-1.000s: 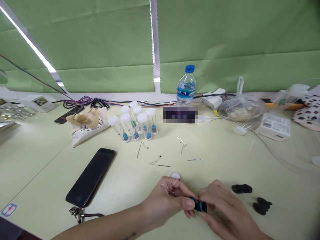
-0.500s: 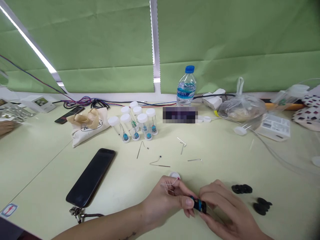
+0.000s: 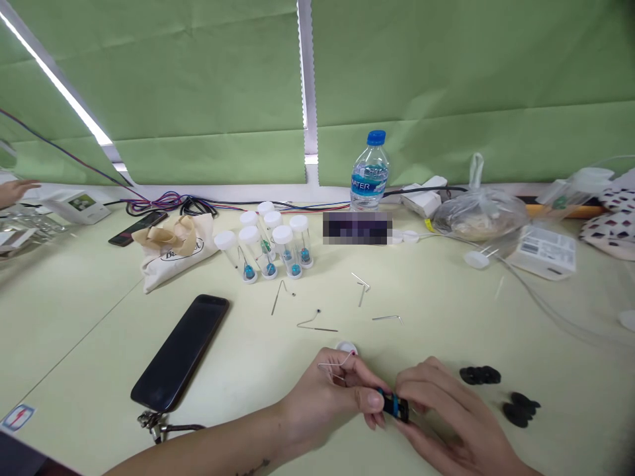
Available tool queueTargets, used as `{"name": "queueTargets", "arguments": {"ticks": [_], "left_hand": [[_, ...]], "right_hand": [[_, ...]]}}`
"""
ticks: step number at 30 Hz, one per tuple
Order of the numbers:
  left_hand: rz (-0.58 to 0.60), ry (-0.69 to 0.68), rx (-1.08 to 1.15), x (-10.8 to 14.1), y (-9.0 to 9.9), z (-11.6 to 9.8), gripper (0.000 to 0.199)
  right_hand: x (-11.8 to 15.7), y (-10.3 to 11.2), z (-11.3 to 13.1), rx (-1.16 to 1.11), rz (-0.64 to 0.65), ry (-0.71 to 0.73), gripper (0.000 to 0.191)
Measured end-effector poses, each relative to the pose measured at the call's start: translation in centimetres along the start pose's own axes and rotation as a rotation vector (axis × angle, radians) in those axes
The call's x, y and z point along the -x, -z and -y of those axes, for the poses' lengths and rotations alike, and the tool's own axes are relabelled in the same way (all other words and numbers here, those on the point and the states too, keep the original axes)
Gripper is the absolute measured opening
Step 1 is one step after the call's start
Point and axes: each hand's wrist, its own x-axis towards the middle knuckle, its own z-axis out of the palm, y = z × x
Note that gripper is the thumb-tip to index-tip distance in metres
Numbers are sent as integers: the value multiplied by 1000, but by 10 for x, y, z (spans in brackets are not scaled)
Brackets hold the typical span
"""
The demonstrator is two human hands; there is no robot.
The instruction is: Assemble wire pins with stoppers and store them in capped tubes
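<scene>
Since the frame half a second ago, a co-worker's hand is showing up higher, now stretching over the clear pieces toward the tabletop's far left corner; my own pair is barely shifting.

Only the head view to go on here. Near the tabletop's front edge, right of its middle, I'm pinching a small black-and-blue piece between thumb and fingers of my left hand. That hand's also keeping a bent wire tucked along its fingers. My right hand is curling around the piece's other end, but I can't tell if it's really gripping. A round white cap is peeking out behind the left one.

Over toward the right edge, two clusters of black parts are lying near my right hand. Farther back, bent metal tools are lying loose, and white-capped tubes are standing toward the back edge.
</scene>
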Motion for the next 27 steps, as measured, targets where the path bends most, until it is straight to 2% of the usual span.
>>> {"name": "queueTargets", "arguments": {"ticks": [4, 10, 13, 20, 27], "left_hand": [[-6, -5, 4, 0, 0, -2, 24], [30, 9, -13, 1, 0, 3, 23], [37, 16, -27, 1, 0, 4, 23], [-1, -17, 13, 1, 0, 0, 21], [32, 13, -19, 0, 2, 3, 22]], "right_hand": [[5, -4, -2, 40, -44, 12, 23], [-4, 2, 3, -29, 63, 8, 11], [-4, 2, 3, -21, 76, 22, 10], [3, -4, -1, 29, -55, -5, 23], [-2, 0, 3, -38, 64, -3, 10]]}}
